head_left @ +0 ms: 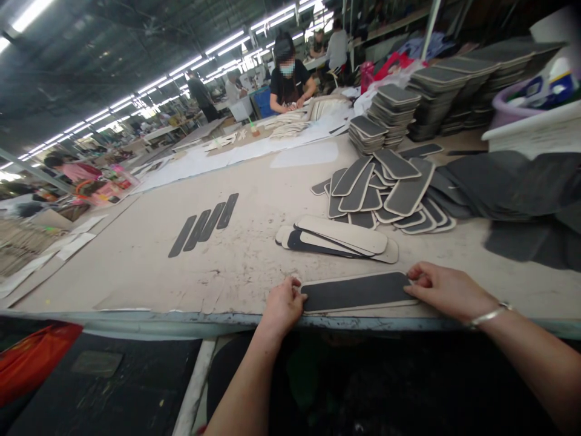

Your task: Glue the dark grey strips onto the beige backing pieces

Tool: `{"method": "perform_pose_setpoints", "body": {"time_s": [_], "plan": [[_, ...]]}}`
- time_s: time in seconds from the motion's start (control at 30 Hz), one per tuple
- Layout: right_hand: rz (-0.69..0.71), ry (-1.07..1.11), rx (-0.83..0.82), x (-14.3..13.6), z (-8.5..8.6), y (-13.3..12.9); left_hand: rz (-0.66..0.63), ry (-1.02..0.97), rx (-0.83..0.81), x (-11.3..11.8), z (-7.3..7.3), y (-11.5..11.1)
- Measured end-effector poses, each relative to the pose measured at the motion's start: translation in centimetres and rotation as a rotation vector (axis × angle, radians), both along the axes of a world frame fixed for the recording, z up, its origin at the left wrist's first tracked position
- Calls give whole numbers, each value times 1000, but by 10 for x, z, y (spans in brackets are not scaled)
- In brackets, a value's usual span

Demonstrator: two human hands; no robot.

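Observation:
A long dark panel with a pale border (pixel 356 292) lies near the table's front edge. My left hand (pixel 285 304) pinches its left end between thumb and fingers. At the opposite end, my right hand (pixel 436 289), with a bracelet at the wrist, grips the corner with thumb and fingertips. Just beyond the panel is a small stack of pale and dark long pieces (pixel 340 238). Farther back, a loose heap of dark pale-edged pieces (pixel 379 188) overlaps in many directions. Several slim dark strips (pixel 203 225) lie side by side on the left.
The wide table (pixel 136 242) has a worn front edge. Dark sheets (pixel 512 188) and tall stacks of panels (pixel 394 112) stand at the right, near a white bin (pixel 535 130) with a purple basin. Across the table a person (pixel 290 85) handles pale pieces.

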State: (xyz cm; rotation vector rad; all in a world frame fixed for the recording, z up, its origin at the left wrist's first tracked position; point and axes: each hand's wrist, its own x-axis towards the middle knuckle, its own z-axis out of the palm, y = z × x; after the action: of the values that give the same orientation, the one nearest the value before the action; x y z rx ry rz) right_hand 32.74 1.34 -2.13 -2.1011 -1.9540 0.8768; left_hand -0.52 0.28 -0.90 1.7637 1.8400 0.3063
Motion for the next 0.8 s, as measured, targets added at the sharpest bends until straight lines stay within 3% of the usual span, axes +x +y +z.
{"method": "perform_pose_setpoints", "body": {"time_s": [0.3, 0.8], "plan": [[6, -35, 33, -5, 7, -3, -15, 118, 16, 7, 4, 2], [2, -64, 25, -9, 16, -5, -2, 122, 17, 9, 4, 3]]}}
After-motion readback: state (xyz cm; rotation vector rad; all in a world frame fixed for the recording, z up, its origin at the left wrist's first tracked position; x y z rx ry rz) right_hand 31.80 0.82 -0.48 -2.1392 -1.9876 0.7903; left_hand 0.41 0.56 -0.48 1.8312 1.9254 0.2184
